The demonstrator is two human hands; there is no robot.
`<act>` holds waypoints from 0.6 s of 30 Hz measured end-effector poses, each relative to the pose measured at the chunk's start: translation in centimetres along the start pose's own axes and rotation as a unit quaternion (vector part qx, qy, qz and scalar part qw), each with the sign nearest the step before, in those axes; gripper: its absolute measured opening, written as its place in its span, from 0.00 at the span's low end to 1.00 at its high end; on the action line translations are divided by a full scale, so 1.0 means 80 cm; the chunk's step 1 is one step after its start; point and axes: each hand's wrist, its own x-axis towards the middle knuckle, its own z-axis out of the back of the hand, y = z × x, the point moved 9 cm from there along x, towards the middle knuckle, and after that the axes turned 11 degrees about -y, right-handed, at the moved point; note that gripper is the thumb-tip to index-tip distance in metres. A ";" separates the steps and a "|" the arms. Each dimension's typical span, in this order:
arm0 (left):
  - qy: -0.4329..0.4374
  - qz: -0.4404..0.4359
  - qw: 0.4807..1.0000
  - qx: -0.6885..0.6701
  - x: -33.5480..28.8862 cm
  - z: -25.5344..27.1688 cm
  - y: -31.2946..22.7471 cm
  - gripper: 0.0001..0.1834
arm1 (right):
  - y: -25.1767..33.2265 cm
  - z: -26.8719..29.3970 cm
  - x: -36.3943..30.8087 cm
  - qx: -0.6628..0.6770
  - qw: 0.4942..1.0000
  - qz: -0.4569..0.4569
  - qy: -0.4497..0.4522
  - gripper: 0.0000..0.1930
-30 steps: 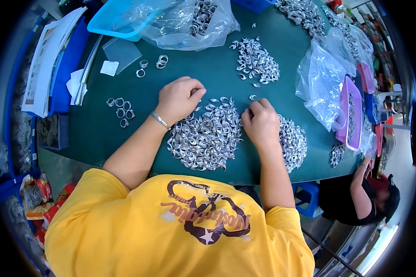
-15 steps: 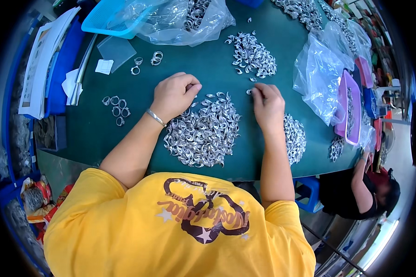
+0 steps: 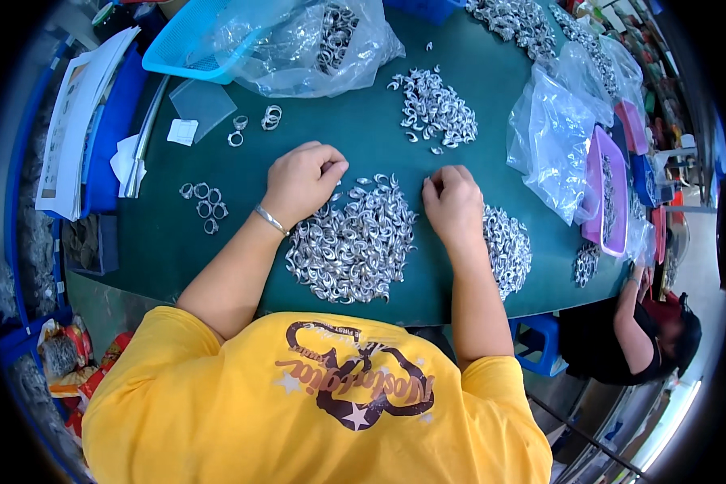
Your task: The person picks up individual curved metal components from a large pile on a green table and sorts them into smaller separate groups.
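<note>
Small silver crescent-shaped metal pieces lie in a large heap (image 3: 351,246) in front of me. At its far left edge is my left hand (image 3: 302,184), wearing a bangle, with thumb and fingers pinched together; whatever is between them is hidden. My right hand (image 3: 453,206) hovers between this heap and a second heap (image 3: 508,252) of similar pieces, partly covered by my wrist and forearm. Its fingers are curled in against the thumb, and I cannot make out a piece in them. A third, looser heap (image 3: 437,109) lies farther off, beyond my right hand.
Several silver rings (image 3: 206,202) lie at left on the green table (image 3: 242,173). A blue basket (image 3: 189,48) and a plastic bag (image 3: 298,60) of metal pieces stand at the far left. Right are clear bags (image 3: 544,137), a purple tray (image 3: 609,194) and another person (image 3: 633,331).
My right hand has drawn back toward me and slightly left; the piece seen at its fingertips no longer shows. My left hand stays pinched by the heap. The whole view has shifted slightly.
</note>
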 end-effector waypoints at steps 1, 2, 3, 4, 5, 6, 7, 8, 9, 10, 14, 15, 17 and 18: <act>-0.005 -0.006 1.000 0.000 0.001 0.001 0.000 0.06 | 0.004 0.001 0.000 0.069 0.997 -0.025 0.009 0.07; -0.011 -0.005 1.000 0.001 0.000 0.003 0.001 0.06 | 0.010 -0.001 -0.001 0.139 0.989 -0.048 0.023 0.07; -0.008 -0.001 1.000 0.003 -0.001 0.004 0.003 0.06 | 0.024 -0.004 -0.002 0.219 0.973 -0.046 0.049 0.06; -0.005 0.003 1.000 0.006 -0.001 0.005 0.006 0.06 | 0.044 -0.006 0.005 0.263 0.961 -0.010 0.081 0.04; -0.007 0.003 1.000 0.004 -0.001 0.006 0.007 0.06 | 0.059 -0.004 0.006 0.300 0.947 0.022 0.111 0.03; -0.007 -0.002 1.000 0.001 0.000 0.004 0.002 0.06 | 0.049 0.002 0.015 0.246 0.965 0.056 0.068 0.02; -0.007 -0.008 1.000 -0.002 0.001 0.002 -0.003 0.06 | 0.034 0.001 0.026 0.190 0.977 0.091 0.025 0.03; -0.005 -0.012 1.000 -0.005 0.001 0.000 -0.006 0.06 | 0.013 0.002 0.033 0.129 0.987 0.084 -0.049 0.04; -0.007 -0.011 1.000 -0.005 0.001 0.000 -0.005 0.06 | 0.001 -0.002 0.039 0.067 0.990 0.083 -0.089 0.05; -0.009 -0.010 1.000 -0.005 0.001 0.000 -0.004 0.06 | -0.010 -0.010 0.035 0.067 0.993 0.074 -0.056 0.05; -0.004 -0.001 1.000 0.007 -0.001 0.005 -0.001 0.05 | -0.003 -0.019 0.024 0.129 0.989 0.052 0.057 0.04; -0.008 -0.003 1.000 0.002 -0.001 0.006 0.000 0.06 | -0.006 -0.017 0.026 0.128 0.989 0.053 0.060 0.04; -0.010 -0.003 1.000 -0.003 0.000 0.005 0.001 0.06 | -0.027 0.011 0.041 0.124 0.991 0.020 -0.038 0.03; -0.009 -0.003 1.000 -0.005 0.000 0.004 0.001 0.06 | -0.037 0.017 0.045 0.101 0.993 -0.011 -0.058 0.04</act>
